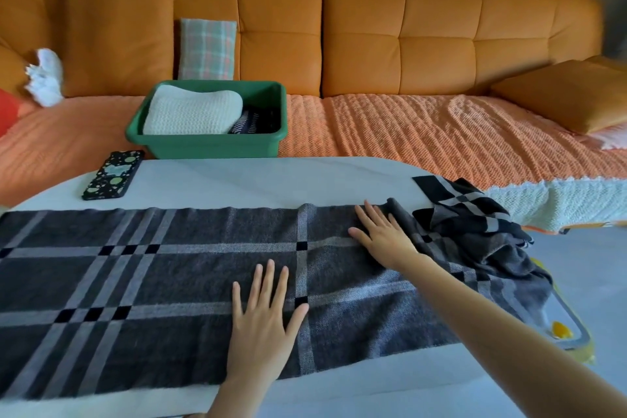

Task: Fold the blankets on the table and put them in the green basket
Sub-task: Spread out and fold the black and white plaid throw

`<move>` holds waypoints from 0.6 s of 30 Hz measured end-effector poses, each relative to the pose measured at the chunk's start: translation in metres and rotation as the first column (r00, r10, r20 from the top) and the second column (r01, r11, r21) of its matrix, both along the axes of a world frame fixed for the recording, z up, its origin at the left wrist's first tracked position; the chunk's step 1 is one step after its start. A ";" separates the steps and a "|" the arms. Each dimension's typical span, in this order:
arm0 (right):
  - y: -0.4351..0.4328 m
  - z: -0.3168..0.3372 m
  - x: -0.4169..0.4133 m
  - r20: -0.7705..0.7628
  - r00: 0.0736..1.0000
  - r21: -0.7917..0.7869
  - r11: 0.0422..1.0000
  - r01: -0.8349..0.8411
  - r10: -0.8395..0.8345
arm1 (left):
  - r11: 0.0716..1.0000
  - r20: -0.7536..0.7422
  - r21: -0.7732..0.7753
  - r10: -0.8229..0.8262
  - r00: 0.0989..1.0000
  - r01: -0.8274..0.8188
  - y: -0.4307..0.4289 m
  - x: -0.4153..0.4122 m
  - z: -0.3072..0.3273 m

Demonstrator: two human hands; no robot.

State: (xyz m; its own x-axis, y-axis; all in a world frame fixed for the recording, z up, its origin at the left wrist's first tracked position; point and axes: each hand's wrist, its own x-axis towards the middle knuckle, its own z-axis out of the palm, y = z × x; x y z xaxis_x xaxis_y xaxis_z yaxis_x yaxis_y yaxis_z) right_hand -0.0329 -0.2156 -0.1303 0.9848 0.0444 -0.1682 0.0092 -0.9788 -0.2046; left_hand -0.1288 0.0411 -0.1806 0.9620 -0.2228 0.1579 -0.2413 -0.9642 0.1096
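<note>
On the sofa (407,132) behind the table (271,180), the green basket (210,146) already holds a folded white knit blanket (190,114), with a dark striped fabric (252,122) tucked beside it on the right; that one is likely a second folded blanket, though little of it shows. One item is left: the dark plaid blanket (152,275) lies along the table as a long flat band. Whether it is already doubled lengthwise cannot be told. Its right end (475,220) is bunched and rumpled at the table's edge, not yet laid flat. Judged stage: smoothing before the next fold, with the transfer to the basket not yet done. Left hand (263,319): palm down on the middle of the plaid, fingers straight and spread, pressing and gripping nothing. Right hand (383,236): also flat and fingers extended, on the cloth just beside the bunched end, holding nothing. A phone (113,175) sits at the table's far left, apart from the blanket.
</note>
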 end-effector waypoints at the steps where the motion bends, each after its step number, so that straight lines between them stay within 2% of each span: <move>1: 0.001 0.005 -0.013 0.077 0.997 0.027 0.999 -0.017 0.015 | 1.000 0.001 0.005 -0.001 1.000 0.001 0.000 0.000 0.000; 3: 0.003 0.012 -0.050 0.203 0.978 0.085 0.995 -0.057 0.039 | 1.000 0.000 0.010 -0.005 1.000 0.005 0.000 0.000 0.000; 4: 0.003 0.010 -0.071 0.218 0.974 0.101 0.992 -0.081 0.057 | 1.000 -0.003 0.009 -0.006 1.000 0.006 0.001 0.000 0.000; 5: 0.002 0.004 -0.094 0.209 0.975 0.089 0.991 -0.100 0.080 | 1.000 -0.004 0.008 -0.008 1.000 0.008 0.001 0.000 -0.001; 7: -0.005 -0.015 -0.133 0.224 0.970 -0.038 0.995 -0.089 0.096 | 1.000 -0.001 0.011 -0.013 1.000 0.013 0.002 0.000 -0.001; 11: -0.021 -0.034 -0.170 0.178 0.984 -0.145 0.989 0.041 -0.015 | 0.999 -0.026 0.043 -0.019 0.999 0.020 -0.003 0.001 0.002; 18: -0.022 -0.027 -0.187 0.110 0.990 -0.140 0.984 0.108 -0.093 | 0.999 -0.046 0.036 0.004 0.999 -0.003 -0.011 -0.008 0.005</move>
State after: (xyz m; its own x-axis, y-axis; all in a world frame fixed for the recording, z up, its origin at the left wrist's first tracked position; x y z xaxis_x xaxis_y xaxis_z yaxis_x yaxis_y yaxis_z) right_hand -0.2195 -0.2372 -0.1575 0.9954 -0.0728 -0.0630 -0.0768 -0.9950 -0.0636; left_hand -0.1364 0.0301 -0.1761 0.9688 -0.2242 0.1055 -0.2335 -0.9685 0.0861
